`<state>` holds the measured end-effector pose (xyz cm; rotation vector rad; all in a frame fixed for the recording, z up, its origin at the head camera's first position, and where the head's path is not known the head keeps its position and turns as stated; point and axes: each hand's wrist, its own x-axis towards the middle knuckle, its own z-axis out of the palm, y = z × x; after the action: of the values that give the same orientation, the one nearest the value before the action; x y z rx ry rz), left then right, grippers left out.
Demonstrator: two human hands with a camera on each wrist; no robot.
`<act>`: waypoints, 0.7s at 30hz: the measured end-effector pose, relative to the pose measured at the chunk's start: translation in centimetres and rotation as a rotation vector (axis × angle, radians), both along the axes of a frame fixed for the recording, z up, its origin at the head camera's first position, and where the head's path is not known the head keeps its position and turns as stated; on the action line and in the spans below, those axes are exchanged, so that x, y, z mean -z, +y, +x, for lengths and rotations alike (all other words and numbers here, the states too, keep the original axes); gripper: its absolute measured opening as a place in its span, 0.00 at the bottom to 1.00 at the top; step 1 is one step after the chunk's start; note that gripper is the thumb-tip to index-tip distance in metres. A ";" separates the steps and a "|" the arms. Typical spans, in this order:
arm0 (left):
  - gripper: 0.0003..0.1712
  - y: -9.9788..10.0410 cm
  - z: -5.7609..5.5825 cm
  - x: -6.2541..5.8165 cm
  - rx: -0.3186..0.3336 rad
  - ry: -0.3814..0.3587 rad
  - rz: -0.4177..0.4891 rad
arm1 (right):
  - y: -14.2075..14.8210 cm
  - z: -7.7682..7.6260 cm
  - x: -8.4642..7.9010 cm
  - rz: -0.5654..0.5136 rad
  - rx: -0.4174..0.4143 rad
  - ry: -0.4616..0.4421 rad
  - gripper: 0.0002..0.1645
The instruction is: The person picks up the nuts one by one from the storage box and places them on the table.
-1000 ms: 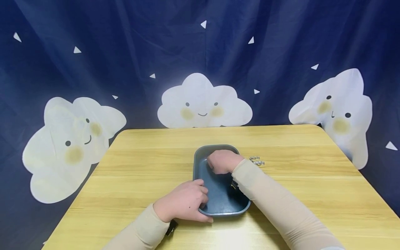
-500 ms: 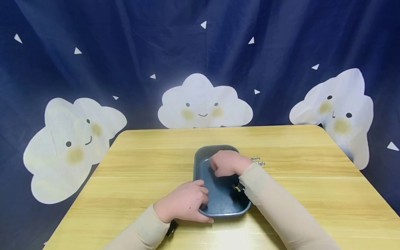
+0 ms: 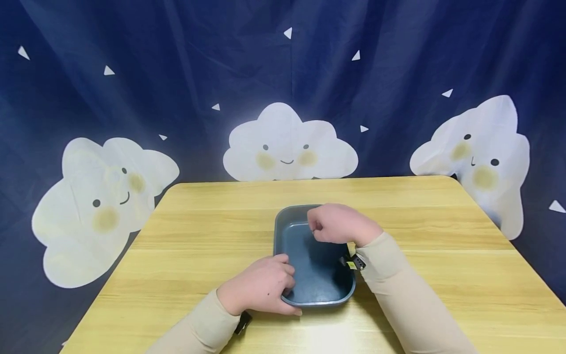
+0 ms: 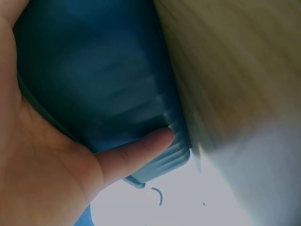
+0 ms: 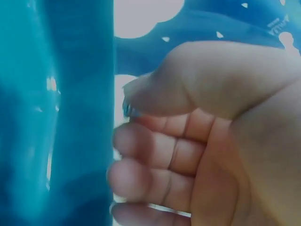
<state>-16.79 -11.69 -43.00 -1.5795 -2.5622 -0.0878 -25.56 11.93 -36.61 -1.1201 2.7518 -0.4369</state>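
A dark blue-grey rectangular tray with rounded corners lies on the table. At its near left corner my left hand grips the rim, fingers over the inside. In the left wrist view its thumb presses along the tray's outer wall. My right hand is over the tray's far right rim, fingers curled. The right wrist view shows a tiny shiny, silvery or glassy piece pinched between thumb and index fingertip, beside the tray wall; most of it is hidden.
The light wood table extends around the tray on all sides. A dark blue curtain with white clouds hangs close behind its far edge. Small wrist cameras, one below the right wrist, sit on both sleeves.
My right hand has risen from the tray's inside and moved right, over the rim. Small shiny round things seen earlier right of the tray are now hidden behind it. The left hand stays put.
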 end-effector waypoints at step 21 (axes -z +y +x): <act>0.32 0.1 0.0 -0.4 0.003 0.003 -0.004 | 9.3 -1.8 0.3 -0.114 0.188 -0.058 0.08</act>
<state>-16.80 -11.56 -42.58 -1.5834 -2.5595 -0.0809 -27.39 21.19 -36.93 -0.8580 2.8235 -0.6455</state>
